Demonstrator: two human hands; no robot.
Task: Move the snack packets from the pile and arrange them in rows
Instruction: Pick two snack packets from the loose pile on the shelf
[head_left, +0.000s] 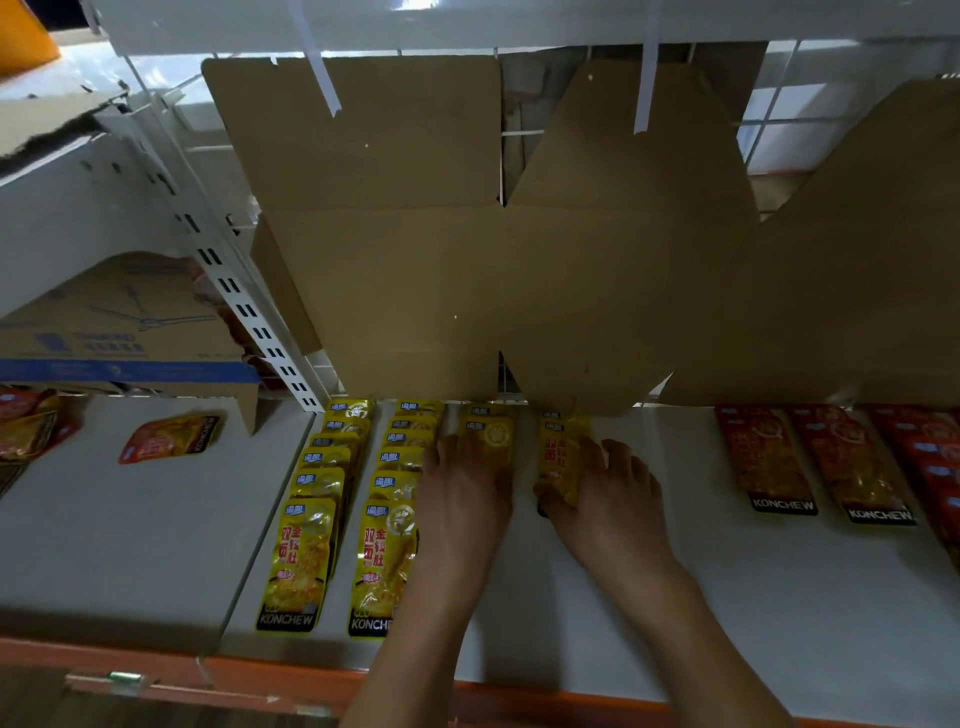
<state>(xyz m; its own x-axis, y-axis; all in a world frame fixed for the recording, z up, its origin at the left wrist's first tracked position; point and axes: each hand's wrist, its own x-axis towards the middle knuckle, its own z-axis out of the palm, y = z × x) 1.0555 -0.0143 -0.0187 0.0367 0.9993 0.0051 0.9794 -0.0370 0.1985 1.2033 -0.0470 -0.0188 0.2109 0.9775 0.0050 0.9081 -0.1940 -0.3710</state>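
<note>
Two finished rows of yellow snack packets (304, 545) lie overlapped on the white shelf (753, 597), left of centre. My left hand (465, 499) rests flat on the yellow packets of a third row (491, 431), fingers spread over them. My right hand (610, 499) holds a yellow packet (561, 460) at the back of a fourth row, thumb under its near end. More yellow packets sit behind it, against the cardboard.
Red packets (774, 462) lie in rows at the right. One red-orange packet (169, 436) lies alone on the left shelf section, with a pile at the far left (31, 423). Flattened cardboard (519, 249) lines the shelf back. An orange edge (260, 675) fronts the shelf.
</note>
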